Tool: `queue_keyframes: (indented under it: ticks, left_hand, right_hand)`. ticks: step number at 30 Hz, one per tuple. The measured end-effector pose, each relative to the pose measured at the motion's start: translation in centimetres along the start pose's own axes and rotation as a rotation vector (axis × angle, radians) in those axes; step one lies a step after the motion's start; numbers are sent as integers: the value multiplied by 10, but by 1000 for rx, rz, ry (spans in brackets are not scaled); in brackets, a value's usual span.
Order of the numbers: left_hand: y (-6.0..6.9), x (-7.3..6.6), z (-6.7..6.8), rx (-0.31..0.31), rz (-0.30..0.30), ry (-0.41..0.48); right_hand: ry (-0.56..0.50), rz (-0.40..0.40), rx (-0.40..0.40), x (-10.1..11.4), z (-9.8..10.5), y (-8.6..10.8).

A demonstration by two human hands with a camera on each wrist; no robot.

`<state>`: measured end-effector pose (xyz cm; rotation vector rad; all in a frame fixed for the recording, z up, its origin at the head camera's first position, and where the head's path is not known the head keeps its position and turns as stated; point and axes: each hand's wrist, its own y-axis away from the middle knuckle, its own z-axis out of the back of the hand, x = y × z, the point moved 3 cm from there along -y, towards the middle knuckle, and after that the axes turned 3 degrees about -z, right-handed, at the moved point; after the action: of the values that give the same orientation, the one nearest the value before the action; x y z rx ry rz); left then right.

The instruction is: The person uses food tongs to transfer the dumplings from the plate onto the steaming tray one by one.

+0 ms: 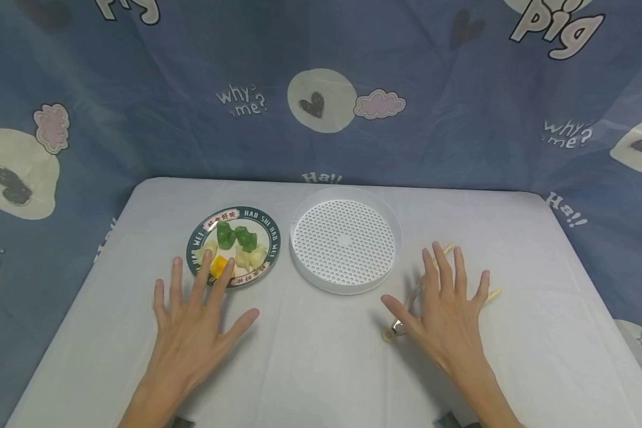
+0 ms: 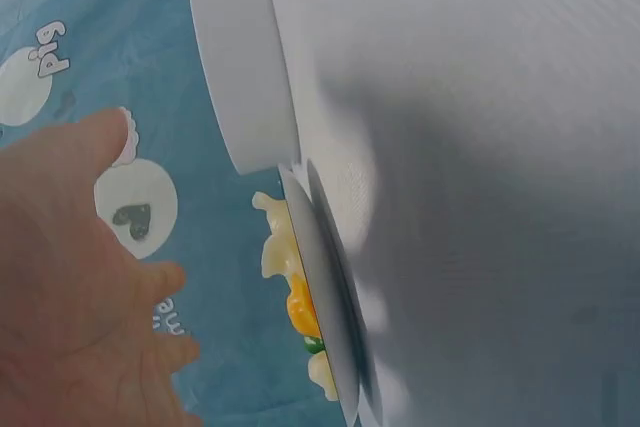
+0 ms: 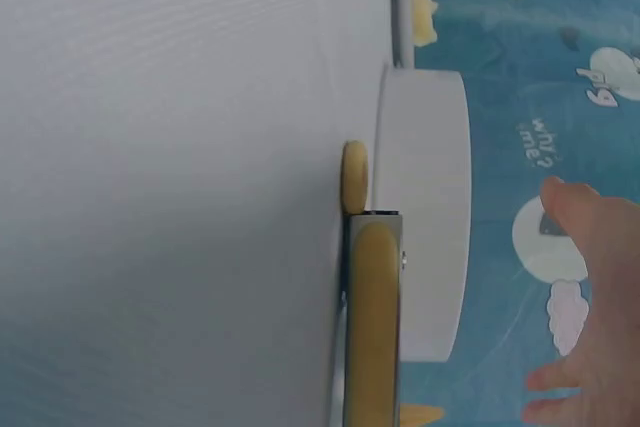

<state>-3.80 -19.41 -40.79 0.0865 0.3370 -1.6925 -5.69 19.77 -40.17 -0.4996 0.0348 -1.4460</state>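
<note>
My left hand (image 1: 189,333) is held above the table with its fingers spread, the fingertips over the near edge of a green-rimmed plate (image 1: 273,229). On that plate lie several dumpling-shaped pieces, some green (image 1: 246,238), some pale (image 1: 251,257) and a yellow one (image 1: 219,267). Fingers apart, my right hand (image 1: 449,321) hovers over a pair of tongs (image 3: 375,317) with metal arms, tan inlays and pale yellow tips. The hand hides most of the tongs in the head view. Neither hand holds anything. Between the hands, farther back, sits a round white steamer tray (image 1: 344,241) with a perforated base.
A white cloth covers the table (image 1: 310,368). Behind it hangs a blue printed curtain (image 1: 192,131), which also runs down both sides. The steamer tray has a raised wall (image 2: 240,57) and stands close beside the plate.
</note>
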Motion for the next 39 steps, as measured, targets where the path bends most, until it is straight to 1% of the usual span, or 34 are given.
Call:
queue_keyframes:
  ticks: [4,7,10,13,16,18,21,24,28,31,34,36,39]
  left_hand:
    - [0,-1,-1,17,-5,21]
    - [1,-1,-1,19,-4,33]
    - [1,-2,-1,19,10,62]
    - [3,-2,-2,0,34,124]
    - [5,-4,-3,-30,68,200]
    - [6,-5,-3,-45,92,243]
    - [7,-6,-2,-63,127,283]
    - [7,-4,-2,-49,166,315]
    - [6,-2,-2,-3,243,376]
    - [5,-1,-1,12,296,432]
    - [5,1,-2,7,337,485]
    - [5,3,-2,-6,360,522]
    - [5,5,-2,-20,417,592]
  right_hand:
    - [4,0,-14,0,-1,2]
    - [7,-6,-4,-1,-2,3]
    - [-1,-30,29,-3,-3,4]
    - [-11,-67,74,-5,-5,5]
    - [-2,-98,107,-7,-6,4]
    - [11,-106,110,-9,-5,4]
    - [32,-114,108,-11,-5,4]
    - [40,-119,118,-13,-5,4]
    - [55,-124,149,-15,-5,5]
    - [64,-115,157,-16,-6,6]
    - [66,-108,165,-18,-7,6]
    - [62,-115,178,-19,-8,6]
    - [49,-132,207,-19,-9,7]
